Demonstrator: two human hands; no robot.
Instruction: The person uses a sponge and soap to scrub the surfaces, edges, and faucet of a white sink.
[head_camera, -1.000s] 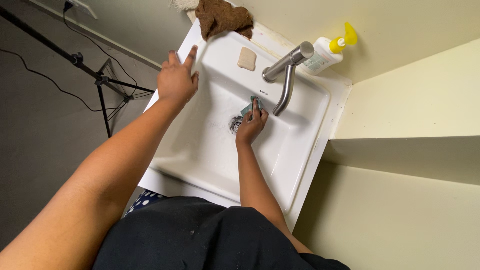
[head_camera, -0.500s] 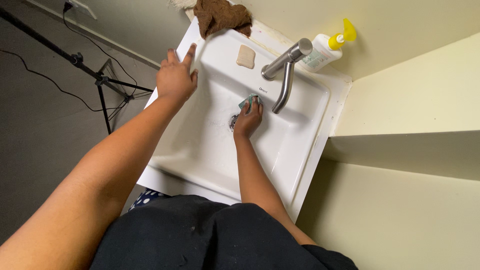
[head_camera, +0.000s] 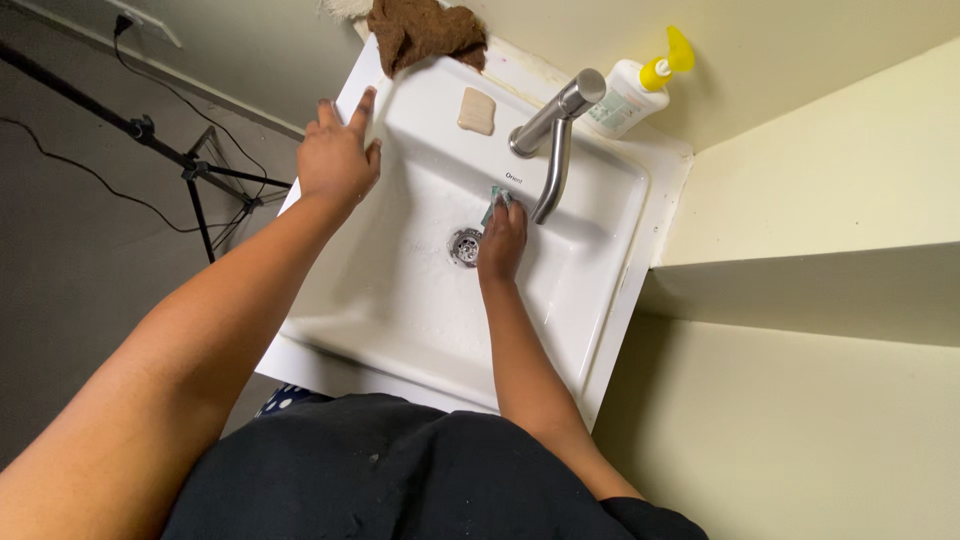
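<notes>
The right hand (head_camera: 502, 243), clamped on a green scrub pad (head_camera: 498, 201), had slid off the drain (head_camera: 466, 246) toward the faucet (head_camera: 552, 150), while the open left hand (head_camera: 337, 158) braced the sink (head_camera: 610, 300) rim.

1. There is one view only, from a camera worn on the person's head.
2. It looks steeply down over the person's dark-clothed chest and both forearms onto a white sink (head_camera: 610, 300).
3. The sink sits near, filling the middle of the frame; its faucet (head_camera: 548, 150) lies toward the top.
4. The frame is tilted, so the sink runs diagonally.
5. At the left edge it takes in grey floor with a black tripod (head_camera: 190, 175); at the right, cream wall.
</notes>
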